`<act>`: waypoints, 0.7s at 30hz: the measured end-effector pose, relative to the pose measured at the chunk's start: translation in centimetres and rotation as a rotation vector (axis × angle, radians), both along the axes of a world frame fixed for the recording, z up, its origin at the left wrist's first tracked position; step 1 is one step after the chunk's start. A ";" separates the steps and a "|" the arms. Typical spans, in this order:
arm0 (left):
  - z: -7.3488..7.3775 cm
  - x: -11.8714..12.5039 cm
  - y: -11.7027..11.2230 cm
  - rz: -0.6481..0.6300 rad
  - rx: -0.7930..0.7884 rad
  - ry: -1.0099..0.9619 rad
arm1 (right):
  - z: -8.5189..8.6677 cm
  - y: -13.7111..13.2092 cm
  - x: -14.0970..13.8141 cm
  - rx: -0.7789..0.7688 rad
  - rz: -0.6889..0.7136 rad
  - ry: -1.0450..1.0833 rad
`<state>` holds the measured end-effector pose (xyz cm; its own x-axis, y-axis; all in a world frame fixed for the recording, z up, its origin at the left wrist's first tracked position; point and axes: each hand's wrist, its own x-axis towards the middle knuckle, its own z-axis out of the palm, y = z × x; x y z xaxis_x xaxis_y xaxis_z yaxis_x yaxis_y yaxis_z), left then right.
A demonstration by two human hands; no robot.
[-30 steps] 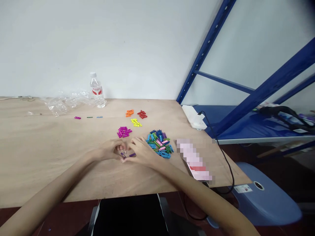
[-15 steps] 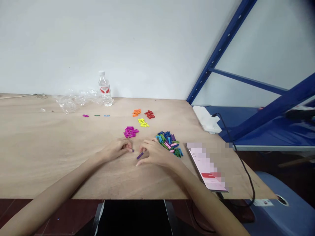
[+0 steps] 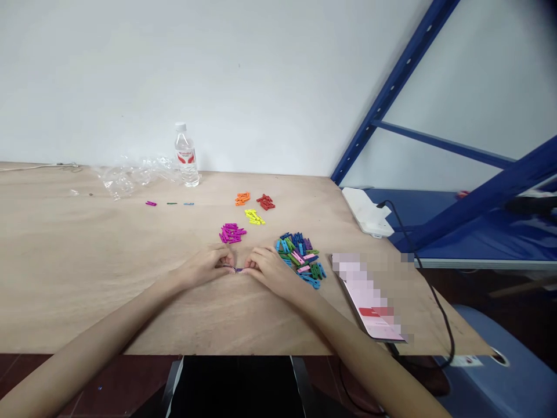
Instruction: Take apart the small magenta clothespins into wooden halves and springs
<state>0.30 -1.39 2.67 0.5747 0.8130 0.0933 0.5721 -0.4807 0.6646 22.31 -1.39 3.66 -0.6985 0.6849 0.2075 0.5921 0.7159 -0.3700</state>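
Some purple peg pcs [image 3: 239, 270], L hand [image 3: 210, 262] & R hand [image 3: 266, 265] pinching them, btl [image 3: 185, 157] w/ clear liquid [image 3: 188, 173] behind

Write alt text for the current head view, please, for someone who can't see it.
A left hand and right hand pinch a small purple piece at a table. At right is a mixed clip pile; farther back are a magenta pile, yellow pile, orange pile, red pile and bottle.

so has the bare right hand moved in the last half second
Yes: the right hand has shifted slightly left, toward the bare left hand, judged against the small pile of bright magenta clothespins.
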 end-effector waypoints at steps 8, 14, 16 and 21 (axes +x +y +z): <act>0.1 0.4 -0.3 0.029 -0.115 -0.145 | -1.1 -0.2 -0.6 0.094 -0.062 -0.016; -0.7 0.3 0.3 0.149 -0.158 -0.274 | -1.1 -0.4 -0.6 0.128 -0.066 -0.014; -0.9 0.3 0.5 0.159 -0.179 -0.304 | -0.6 -0.7 -0.5 0.117 -0.052 -0.007; -1.2 0.3 0.6 0.136 -0.233 -0.353 | 0.3 -1.3 -0.4 0.029 0.020 0.000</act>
